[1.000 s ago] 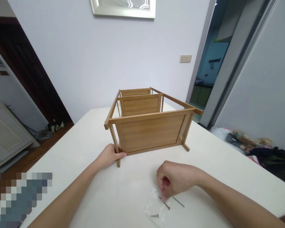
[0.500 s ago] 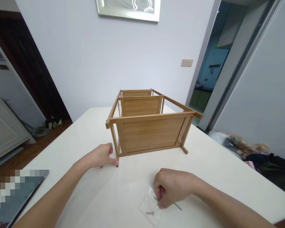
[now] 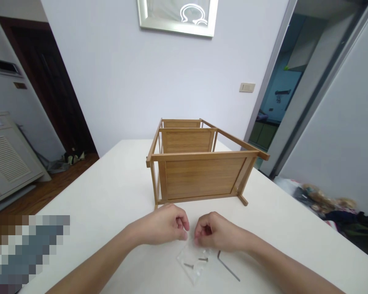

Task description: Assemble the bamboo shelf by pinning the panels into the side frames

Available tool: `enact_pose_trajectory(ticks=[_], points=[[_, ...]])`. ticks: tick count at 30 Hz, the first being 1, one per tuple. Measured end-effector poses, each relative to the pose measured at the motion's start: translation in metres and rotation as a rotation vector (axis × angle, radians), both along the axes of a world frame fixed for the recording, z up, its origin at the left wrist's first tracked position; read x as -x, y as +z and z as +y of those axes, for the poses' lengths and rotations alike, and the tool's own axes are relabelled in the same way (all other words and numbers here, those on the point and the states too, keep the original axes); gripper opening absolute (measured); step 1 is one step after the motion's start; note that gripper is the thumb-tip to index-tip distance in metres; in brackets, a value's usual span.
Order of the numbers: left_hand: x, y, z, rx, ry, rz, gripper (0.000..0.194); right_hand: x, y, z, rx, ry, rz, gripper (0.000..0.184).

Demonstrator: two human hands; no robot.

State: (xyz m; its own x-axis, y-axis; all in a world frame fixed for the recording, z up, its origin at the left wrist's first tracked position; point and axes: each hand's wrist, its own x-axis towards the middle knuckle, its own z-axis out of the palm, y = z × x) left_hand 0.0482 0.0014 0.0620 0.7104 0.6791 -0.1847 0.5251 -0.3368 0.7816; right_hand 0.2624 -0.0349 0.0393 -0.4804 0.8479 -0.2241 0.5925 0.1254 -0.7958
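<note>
A small clear plastic bag (image 3: 194, 277) lies on the white table, with two screws at it, a left screw (image 3: 189, 266) and a right screw (image 3: 203, 259). I cannot tell whether they are inside or on top. My right hand (image 3: 219, 233) pinches the bag's far edge between thumb and fingers. Close by on the left, my left hand (image 3: 162, 225) has its fingers loosely curled, thumb and forefinger slightly apart. A hex key (image 3: 229, 266) rests right of the bag. Behind both hands stands a wooden rack (image 3: 202, 175) with panelled shelves, lying on its side.
The white table (image 3: 122, 163) reaches back to the wall. A blurred-out patch (image 3: 24, 253) covers something at the lower left. Clothes and bags (image 3: 328, 204) are piled beyond the table's right edge. A louvred cabinet (image 3: 10, 159) stands far left.
My left hand has let go of the rack's near leg and come right, beside my right hand. The bag has shifted slightly away from me, and the hex key now shows fully.
</note>
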Motion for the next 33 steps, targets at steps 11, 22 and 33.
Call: enact_pose_trajectory(ticks=[11, 22, 33], points=[[-0.022, -0.036, -0.001, 0.293, 0.453, -0.388, 0.024, 0.021, -0.028, 0.005, -0.073, -0.320, 0.516, 0.037], [0.011, -0.053, -0.007, 0.370, 0.684, -0.616, 0.035, 0.038, -0.038, 0.022, -0.305, -0.292, 0.359, 0.028], [0.076, -0.066, 0.047, -0.057, 0.807, -0.272, 0.019, -0.002, -0.049, 0.037, -0.715, -0.238, -0.069, 0.026]])
